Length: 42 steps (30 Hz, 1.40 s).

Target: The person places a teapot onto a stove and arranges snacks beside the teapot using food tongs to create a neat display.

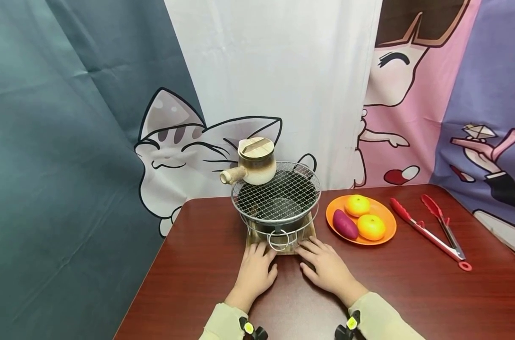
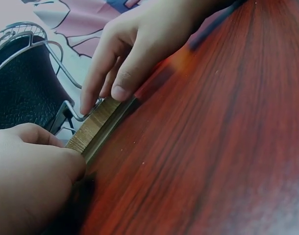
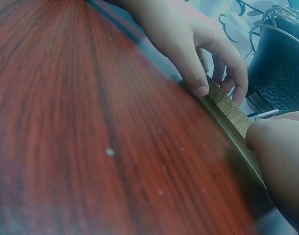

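A charcoal stove stands on a small wooden board (image 1: 288, 252); it has a black bowl (image 2: 24, 93), a wire frame and a round mesh grill (image 1: 291, 193). My left hand (image 1: 256, 271) grips the board's near left corner, fingers on top and thumb at the front edge. On the near right corner my right hand (image 1: 327, 269) holds it the same way. Both wrist views show the thumbs against the board's front side. A clay teapot (image 1: 259, 172) with a wooden lid and side handle sits at the grill's back left.
To the right, an orange plate (image 1: 331, 208) bears two mandarins (image 1: 371, 227) and a purple sweet potato (image 1: 345, 224). Red-handled tongs (image 1: 436, 241) lie beyond it. The reddish wooden table (image 1: 189, 283) ends at a printed curtain (image 1: 274, 71).
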Each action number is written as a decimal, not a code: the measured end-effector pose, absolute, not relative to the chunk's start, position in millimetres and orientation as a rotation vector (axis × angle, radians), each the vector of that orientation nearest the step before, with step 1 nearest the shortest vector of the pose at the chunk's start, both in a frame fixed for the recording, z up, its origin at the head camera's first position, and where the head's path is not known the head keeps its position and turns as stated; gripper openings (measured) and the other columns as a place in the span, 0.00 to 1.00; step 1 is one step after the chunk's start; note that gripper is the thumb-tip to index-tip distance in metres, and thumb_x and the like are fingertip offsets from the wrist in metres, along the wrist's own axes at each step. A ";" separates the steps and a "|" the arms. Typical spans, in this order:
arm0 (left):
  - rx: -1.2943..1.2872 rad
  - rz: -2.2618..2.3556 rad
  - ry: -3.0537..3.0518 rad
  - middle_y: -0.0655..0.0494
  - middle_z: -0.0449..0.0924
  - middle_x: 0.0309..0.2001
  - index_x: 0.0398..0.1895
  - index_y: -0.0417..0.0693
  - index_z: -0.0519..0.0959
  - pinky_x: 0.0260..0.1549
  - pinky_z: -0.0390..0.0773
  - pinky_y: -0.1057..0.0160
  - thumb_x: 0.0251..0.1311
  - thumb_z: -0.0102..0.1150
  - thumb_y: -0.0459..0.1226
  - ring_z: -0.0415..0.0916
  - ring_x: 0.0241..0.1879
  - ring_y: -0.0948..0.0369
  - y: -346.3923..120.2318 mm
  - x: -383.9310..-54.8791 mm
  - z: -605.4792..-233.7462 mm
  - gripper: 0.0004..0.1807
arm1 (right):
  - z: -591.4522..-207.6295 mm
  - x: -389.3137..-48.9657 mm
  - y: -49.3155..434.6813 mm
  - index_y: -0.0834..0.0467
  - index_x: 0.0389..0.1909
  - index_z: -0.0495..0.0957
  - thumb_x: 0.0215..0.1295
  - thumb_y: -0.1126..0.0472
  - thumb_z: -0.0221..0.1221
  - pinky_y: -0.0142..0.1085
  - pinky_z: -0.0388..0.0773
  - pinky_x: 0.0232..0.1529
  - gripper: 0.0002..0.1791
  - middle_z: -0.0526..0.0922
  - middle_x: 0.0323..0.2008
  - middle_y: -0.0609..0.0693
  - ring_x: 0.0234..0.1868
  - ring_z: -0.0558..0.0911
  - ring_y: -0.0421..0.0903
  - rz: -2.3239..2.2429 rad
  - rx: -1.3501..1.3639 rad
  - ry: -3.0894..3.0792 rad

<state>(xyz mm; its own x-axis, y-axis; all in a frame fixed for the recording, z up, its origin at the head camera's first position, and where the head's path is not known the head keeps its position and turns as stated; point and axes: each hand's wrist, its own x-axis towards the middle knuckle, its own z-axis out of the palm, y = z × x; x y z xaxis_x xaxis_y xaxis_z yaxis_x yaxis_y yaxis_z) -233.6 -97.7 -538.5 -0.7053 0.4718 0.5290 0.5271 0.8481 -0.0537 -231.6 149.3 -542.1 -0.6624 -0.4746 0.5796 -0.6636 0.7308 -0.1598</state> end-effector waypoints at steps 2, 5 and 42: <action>-0.736 -0.146 -2.480 0.52 0.76 0.54 0.53 0.58 0.83 0.57 0.71 0.48 0.53 0.67 0.45 0.72 0.51 0.50 -97.5 -234.1 -539.3 0.21 | -541.6 -231.2 151.8 0.53 0.56 0.84 0.59 0.55 0.68 0.62 0.73 0.57 0.23 0.82 0.57 0.55 0.61 0.77 0.66 0.508 0.872 -2.399; -0.744 -0.163 -2.476 0.52 0.75 0.54 0.52 0.58 0.83 0.57 0.71 0.48 0.53 0.67 0.44 0.71 0.52 0.50 -97.3 -234.5 -540.9 0.21 | -540.9 -231.0 157.1 0.54 0.56 0.84 0.58 0.57 0.68 0.61 0.73 0.57 0.23 0.83 0.56 0.56 0.60 0.79 0.64 0.532 0.888 -2.361; -0.738 -0.180 -2.477 0.52 0.76 0.54 0.53 0.58 0.82 0.57 0.70 0.49 0.51 0.66 0.42 0.71 0.52 0.50 -98.9 -232.7 -538.6 0.22 | -483.3 -241.4 373.6 0.57 0.69 0.67 0.63 0.45 0.62 0.70 0.68 0.47 0.37 0.70 0.57 0.70 0.53 0.69 0.72 0.457 -0.060 -2.544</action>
<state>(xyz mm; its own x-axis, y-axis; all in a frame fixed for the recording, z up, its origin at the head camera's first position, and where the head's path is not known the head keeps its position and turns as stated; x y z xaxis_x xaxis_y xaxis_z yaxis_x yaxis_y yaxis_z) -232.7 -98.9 -538.6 -0.7019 0.4678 0.5371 0.5406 0.8409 -0.0259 -241.4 373.6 -483.3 -0.8480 0.1356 0.5123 -0.0512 0.9412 -0.3339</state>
